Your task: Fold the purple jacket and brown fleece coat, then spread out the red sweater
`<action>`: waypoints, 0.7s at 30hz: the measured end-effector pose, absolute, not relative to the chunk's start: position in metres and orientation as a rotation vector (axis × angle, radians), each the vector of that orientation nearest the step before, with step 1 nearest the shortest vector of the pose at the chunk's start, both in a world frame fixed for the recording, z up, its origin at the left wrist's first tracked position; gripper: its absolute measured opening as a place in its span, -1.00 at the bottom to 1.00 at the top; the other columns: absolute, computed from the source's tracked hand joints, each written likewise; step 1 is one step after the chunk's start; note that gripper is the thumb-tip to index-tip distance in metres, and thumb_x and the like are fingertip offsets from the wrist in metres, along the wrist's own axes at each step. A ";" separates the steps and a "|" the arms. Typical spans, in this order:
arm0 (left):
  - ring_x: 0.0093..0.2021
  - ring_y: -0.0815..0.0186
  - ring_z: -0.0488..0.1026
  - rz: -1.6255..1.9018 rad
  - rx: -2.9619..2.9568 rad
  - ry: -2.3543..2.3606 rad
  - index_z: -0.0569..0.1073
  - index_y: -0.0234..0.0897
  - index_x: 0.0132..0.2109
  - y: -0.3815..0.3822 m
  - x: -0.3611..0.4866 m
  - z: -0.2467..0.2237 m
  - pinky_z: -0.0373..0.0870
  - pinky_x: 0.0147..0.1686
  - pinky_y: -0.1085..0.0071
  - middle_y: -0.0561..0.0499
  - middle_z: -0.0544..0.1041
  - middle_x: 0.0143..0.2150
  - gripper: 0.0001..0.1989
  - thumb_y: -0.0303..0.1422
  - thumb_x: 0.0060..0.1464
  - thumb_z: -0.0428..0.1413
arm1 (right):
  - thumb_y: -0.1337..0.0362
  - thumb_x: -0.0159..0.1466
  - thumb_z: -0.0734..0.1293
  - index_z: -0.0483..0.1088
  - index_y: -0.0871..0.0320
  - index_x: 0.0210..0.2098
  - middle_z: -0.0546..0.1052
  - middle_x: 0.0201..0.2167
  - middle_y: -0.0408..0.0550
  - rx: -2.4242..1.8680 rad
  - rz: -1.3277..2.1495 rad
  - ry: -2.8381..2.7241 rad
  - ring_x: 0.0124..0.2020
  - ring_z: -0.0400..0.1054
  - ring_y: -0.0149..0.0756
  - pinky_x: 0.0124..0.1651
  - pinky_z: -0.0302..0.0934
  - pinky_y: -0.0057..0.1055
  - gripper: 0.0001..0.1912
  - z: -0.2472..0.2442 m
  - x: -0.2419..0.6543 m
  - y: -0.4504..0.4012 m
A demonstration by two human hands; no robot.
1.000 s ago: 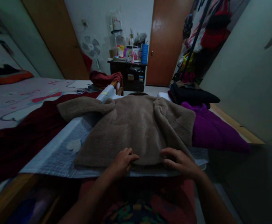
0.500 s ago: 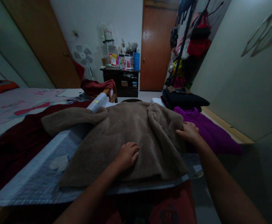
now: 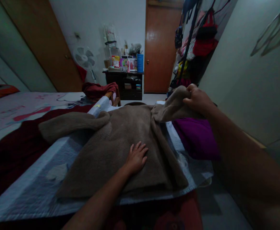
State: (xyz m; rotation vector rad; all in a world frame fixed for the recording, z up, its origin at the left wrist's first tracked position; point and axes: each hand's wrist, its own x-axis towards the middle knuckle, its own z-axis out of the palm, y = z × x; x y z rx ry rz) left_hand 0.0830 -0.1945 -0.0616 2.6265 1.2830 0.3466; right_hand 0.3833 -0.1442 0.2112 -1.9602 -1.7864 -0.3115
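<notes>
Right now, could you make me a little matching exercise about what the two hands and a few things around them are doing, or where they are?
1. Left hand
2. Right hand
3. Purple garment
4. Fan

A. Partly hidden by the right forearm
B. Resting on the body of the brown garment
C. Against the far wall, left of the dark shelf unit
D. Holding up a sleeve by its end

Pairs: 1-B, 2-D, 3-A, 4-C

Is a table (image 3: pixel 34 182), cloth-topped in pale blue. Carries a brown fleecy coat (image 3: pixel 118 150), spread out, one sleeve (image 3: pixel 174 103) raised.
</notes>
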 end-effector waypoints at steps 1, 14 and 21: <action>0.42 0.09 -0.07 0.353 2.627 1.283 0.32 -0.08 0.23 -0.194 0.083 -0.062 -0.18 0.33 -0.14 0.00 0.23 0.36 -0.56 -0.28 0.21 0.02 | 0.34 0.11 0.34 0.27 0.28 0.03 0.47 -0.19 0.12 -2.044 -0.395 -1.779 -0.22 0.32 -0.18 -0.18 0.11 -0.29 -0.52 0.221 0.395 -0.142; 0.41 0.10 -0.07 0.341 2.626 1.282 0.32 -0.08 0.23 -0.194 0.084 -0.062 -0.19 0.33 -0.13 -0.01 0.23 0.36 -0.57 -0.30 0.23 0.00 | 0.31 0.30 0.18 0.35 0.22 0.09 0.32 0.18 0.24 -2.185 -0.354 -2.196 0.15 0.18 0.03 0.11 0.08 -0.13 -0.62 0.108 0.363 -0.122; 0.41 0.07 -0.07 0.350 2.608 1.279 0.33 -0.07 0.23 -0.195 0.083 -0.060 -0.19 0.33 -0.14 0.00 0.24 0.35 -0.57 -0.30 0.22 0.00 | 0.07 0.29 0.21 0.07 0.35 0.33 -0.03 0.39 0.31 -2.188 -0.166 -2.357 0.41 -0.24 0.08 0.34 -0.33 0.00 -0.28 0.011 0.294 -0.123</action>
